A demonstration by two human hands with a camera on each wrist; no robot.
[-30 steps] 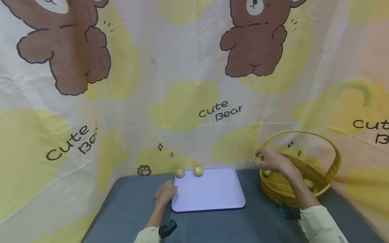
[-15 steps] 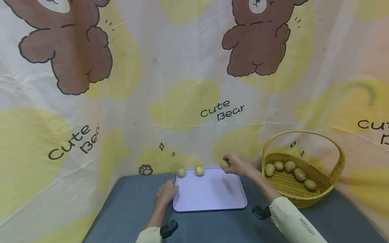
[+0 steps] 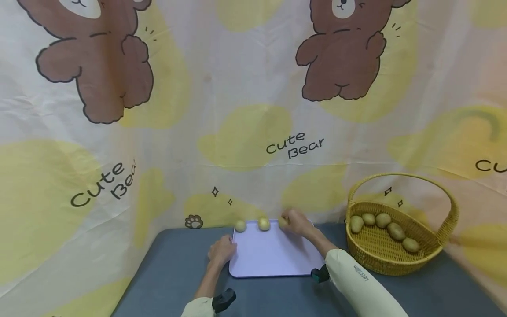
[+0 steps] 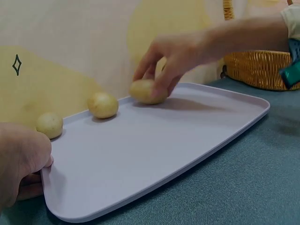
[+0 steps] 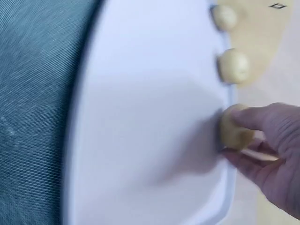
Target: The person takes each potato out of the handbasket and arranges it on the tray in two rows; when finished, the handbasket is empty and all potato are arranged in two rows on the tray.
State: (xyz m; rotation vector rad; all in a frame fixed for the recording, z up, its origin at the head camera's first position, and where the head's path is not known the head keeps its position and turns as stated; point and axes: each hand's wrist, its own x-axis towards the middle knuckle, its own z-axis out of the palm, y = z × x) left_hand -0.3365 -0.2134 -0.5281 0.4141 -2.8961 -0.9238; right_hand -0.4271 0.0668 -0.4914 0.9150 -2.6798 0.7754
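Observation:
My right hand [image 3: 296, 223] pinches a potato [image 4: 146, 92] between thumb and fingers, low over the far right part of the pale lilac tray [image 3: 273, 255]. Two more potatoes lie in a row along the tray's far edge: one in the middle [image 4: 103, 105] and one at the far left corner [image 4: 49, 125]. At the tray's left side, my left hand [image 3: 222, 250] grips the rim, with its thumb side at the edge and curled fingers lower down in the left wrist view. The right wrist view is blurred but shows the held potato [image 5: 234, 127] at the far rim.
To the right of the tray stands a yellow woven basket [image 3: 370, 259] with a tall arched handle. Several potatoes [image 3: 395, 231] lie in it. Behind the dark grey-blue table [image 3: 174, 273] hangs a bear-print cloth [image 3: 237, 145].
My right hand has carried a potato from the basket leftward and down to the tray's far edge. My left hand keeps its place at the tray's left side.

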